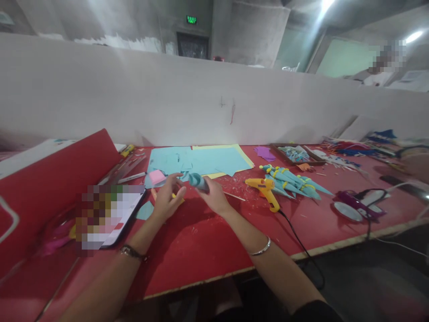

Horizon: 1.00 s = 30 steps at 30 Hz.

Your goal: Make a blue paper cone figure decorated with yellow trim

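Over the red table (pixel 201 241), my right hand (pixel 214 194) is closed around a rolled piece of light blue paper (pixel 197 181). My left hand (pixel 170 197) is just left of the roll, its fingers curved and apart, with nothing visible between them. Behind both hands lie large light blue sheets (pixel 214 160) on a yellow sheet (pixel 247 160). A pink pad (pixel 157 176) sits left of my left hand. To the right, a yellow glue gun (pixel 266 190) lies beside a pile of blue paper cones with yellow trim (pixel 295 181).
A tablet (pixel 129 214) lies on the left near a red board (pixel 56 192). A tray of blue scraps (pixel 295 154), purple pieces (pixel 264 153) and a purple device (pixel 358 205) are on the right. The gun's black cable hangs over the front edge. A white partition (pixel 187 98) stands behind.
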Tool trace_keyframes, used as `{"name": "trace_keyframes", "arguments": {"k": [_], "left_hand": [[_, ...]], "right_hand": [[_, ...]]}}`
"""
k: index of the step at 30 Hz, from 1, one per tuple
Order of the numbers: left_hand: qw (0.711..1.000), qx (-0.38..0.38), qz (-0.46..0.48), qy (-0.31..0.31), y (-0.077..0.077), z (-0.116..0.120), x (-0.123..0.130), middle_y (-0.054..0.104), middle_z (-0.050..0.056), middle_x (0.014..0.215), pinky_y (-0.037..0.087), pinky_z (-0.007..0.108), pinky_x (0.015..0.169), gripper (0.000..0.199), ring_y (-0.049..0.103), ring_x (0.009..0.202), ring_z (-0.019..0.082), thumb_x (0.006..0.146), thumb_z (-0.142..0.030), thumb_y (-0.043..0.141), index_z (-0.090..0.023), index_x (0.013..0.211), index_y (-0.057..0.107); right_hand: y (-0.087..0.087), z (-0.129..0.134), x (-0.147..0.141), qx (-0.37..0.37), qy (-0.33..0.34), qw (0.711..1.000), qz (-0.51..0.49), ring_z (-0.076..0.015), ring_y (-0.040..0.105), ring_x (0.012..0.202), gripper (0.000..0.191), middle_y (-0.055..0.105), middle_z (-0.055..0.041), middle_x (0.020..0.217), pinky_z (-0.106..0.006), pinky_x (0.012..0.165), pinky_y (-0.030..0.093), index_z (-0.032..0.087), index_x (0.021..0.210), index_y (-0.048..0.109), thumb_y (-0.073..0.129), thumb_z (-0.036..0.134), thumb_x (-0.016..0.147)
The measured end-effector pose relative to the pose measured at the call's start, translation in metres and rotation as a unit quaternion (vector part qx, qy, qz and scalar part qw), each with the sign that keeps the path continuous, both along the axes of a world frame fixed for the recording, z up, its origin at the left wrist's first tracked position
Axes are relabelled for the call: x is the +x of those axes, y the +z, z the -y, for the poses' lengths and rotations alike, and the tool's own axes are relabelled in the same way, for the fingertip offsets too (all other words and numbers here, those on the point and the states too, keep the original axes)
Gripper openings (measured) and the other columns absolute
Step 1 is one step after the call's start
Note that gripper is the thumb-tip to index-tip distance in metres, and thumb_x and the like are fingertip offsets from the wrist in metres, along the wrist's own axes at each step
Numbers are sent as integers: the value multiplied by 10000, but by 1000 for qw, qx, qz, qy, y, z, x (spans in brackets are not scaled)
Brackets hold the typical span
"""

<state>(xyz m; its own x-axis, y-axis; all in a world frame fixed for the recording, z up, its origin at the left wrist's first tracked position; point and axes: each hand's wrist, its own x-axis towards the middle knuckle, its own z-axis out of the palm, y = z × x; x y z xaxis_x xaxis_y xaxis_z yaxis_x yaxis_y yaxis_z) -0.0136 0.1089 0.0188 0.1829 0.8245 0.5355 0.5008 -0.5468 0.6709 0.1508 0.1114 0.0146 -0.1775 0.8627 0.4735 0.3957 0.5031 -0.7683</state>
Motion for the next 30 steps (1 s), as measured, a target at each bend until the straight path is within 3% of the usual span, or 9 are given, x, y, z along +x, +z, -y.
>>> {"name": "trace_keyframes", "arguments": {"k": [4, 9, 19, 30], "left_hand": [[992, 70, -99, 43, 3, 3, -3, 561, -9, 754, 391, 216, 531, 399, 504, 555, 95, 795, -336, 422, -171, 1157, 398], [978, 102, -169, 66, 6, 4, -1, 596, -11, 711, 382, 207, 530, 345, 510, 534, 93, 809, -359, 430, -190, 1100, 503], [974, 157, -150, 64, 4, 2, 3, 579, -25, 634, 383, 192, 522, 265, 505, 526, 87, 813, -347, 462, -189, 995, 571], [985, 101, -118, 72, 4, 4, 5, 508, -53, 577, 367, 208, 519, 275, 488, 504, 92, 763, -379, 505, -190, 960, 540]], "right_hand": [[-5, -4, 1, 24, 11, 998, 61, -150, 509, 730, 214, 563, -31, 824, -259, 663, 402, 172, 920, 514, 461, 111, 722], [-11, -9, 2, 39, 35, 992, 115, -166, 496, 787, 204, 545, -65, 865, -284, 710, 399, 150, 898, 511, 459, 85, 712], [-10, -4, 4, -25, 32, 984, 174, -153, 497, 680, 145, 551, -26, 761, -245, 598, 346, 180, 922, 480, 437, 180, 783], [-8, -5, 4, 28, 45, 992, 110, -148, 501, 695, 173, 561, -36, 785, -250, 630, 379, 161, 908, 518, 450, 146, 751]]}}
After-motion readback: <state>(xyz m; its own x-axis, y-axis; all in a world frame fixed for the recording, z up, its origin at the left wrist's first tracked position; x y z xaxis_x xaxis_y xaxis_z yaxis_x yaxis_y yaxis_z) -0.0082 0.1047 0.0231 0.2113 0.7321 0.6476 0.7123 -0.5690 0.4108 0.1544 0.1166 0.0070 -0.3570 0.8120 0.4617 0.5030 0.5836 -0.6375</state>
